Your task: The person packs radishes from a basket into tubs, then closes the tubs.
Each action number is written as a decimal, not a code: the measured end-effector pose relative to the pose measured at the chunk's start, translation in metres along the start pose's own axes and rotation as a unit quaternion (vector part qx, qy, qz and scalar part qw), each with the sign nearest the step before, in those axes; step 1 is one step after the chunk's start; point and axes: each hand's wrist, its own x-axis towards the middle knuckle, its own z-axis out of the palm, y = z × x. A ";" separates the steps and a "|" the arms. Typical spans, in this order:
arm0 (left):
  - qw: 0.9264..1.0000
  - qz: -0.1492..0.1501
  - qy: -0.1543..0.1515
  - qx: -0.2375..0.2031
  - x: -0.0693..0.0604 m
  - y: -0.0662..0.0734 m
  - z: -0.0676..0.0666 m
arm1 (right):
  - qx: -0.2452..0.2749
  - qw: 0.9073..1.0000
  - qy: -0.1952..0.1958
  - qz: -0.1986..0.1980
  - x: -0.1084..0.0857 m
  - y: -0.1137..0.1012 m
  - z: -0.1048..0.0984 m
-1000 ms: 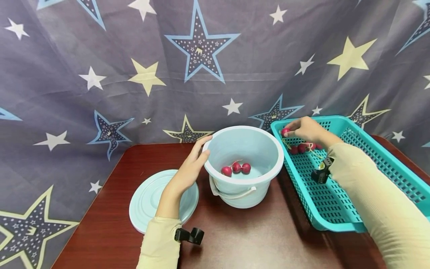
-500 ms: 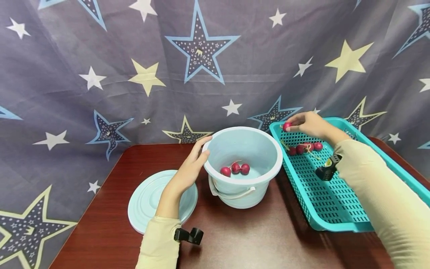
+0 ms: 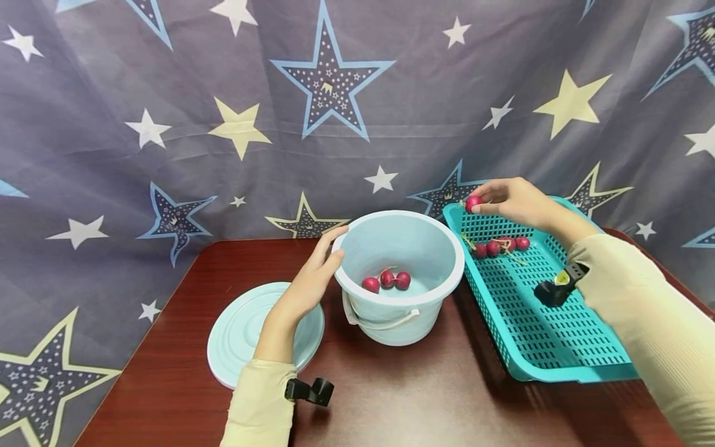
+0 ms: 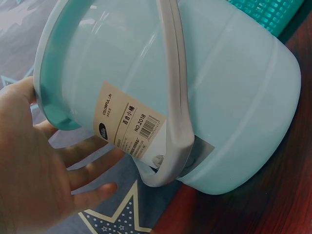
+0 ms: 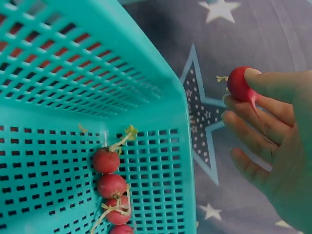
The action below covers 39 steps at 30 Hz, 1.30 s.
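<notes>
My right hand (image 3: 516, 202) pinches a radish (image 5: 240, 84) between thumb and fingers, above the far left corner of the turquoise basket (image 3: 503, 323). From the radish hangs a thin root. Several more radishes (image 5: 111, 185) lie in a row inside the basket. On the left, my left hand (image 3: 313, 273) rests its thumb and fingertips on the rim of a pale blue bucket (image 4: 234, 97); the other fingers are straight and spread. Three radishes (image 3: 387, 279) lie on the bucket's floor. The bucket's handle (image 4: 175, 87) hangs down its near side.
A round pale blue lid (image 3: 240, 329) lies flat on the dark red table (image 3: 402, 397), left of the bucket and partly behind my left forearm. A grey star-patterned cloth (image 3: 190, 124) hangs behind the table.
My right hand has lifted the radish out of the basket's far left corner and moved slightly up. The left hand has stayed at the bucket's rim. The view has shifted slightly.
</notes>
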 end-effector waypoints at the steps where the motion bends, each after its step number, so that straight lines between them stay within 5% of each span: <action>1: 1.000 0.000 -0.001 -0.001 0.000 0.000 0.000 | -0.004 1.000 0.001 -0.002 -0.002 -0.003 0.001; 27: 1.000 0.001 -0.006 -0.002 0.001 -0.002 0.000 | 0.083 0.985 0.149 0.012 -0.042 -0.062 0.031; 39: 1.000 0.001 -0.006 0.001 0.000 -0.001 -0.002 | 0.148 0.983 0.109 0.015 -0.052 -0.085 0.045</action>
